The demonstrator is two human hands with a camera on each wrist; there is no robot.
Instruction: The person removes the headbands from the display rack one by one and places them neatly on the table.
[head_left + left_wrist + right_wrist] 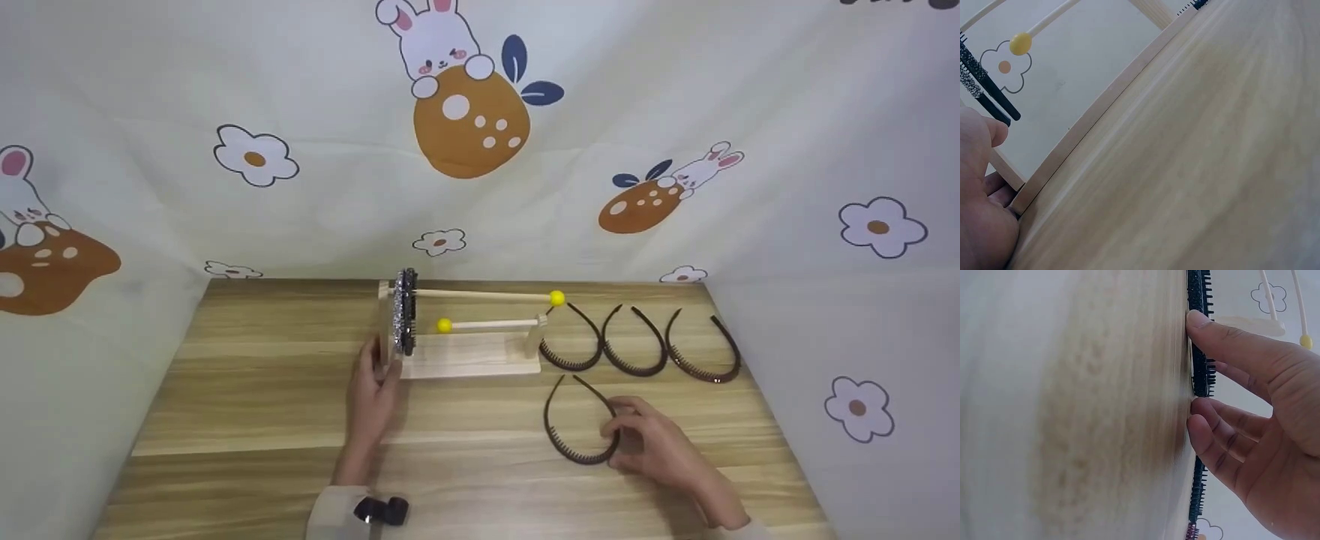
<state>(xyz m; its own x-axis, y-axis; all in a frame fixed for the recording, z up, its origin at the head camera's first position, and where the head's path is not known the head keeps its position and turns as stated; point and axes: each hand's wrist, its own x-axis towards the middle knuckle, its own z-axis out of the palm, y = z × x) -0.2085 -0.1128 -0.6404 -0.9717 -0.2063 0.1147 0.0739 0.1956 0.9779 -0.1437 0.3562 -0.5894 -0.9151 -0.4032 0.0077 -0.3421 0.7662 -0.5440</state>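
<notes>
A pale wooden rack [472,358] stands at the back middle, with two horizontal rods tipped by yellow balls. Several headbands [409,315], glittery silver and black, hang together at the left end of its upper rod. My left hand [373,397] holds the rack at its left upright; in the left wrist view the thumb [997,131] is in front and fingers reach behind the wood. Right of the rack, a dark toothed headband [577,456] lies on the table. My right hand [660,446] pinches its right side between thumb and fingers, seen closely in the right wrist view.
Three more dark headbands, a left one [571,367], a middle one [636,372] and a right one [705,376], lie in a row behind my right hand. Patterned cloth [337,202] rises along the back and sides of the wood-grain table [247,420].
</notes>
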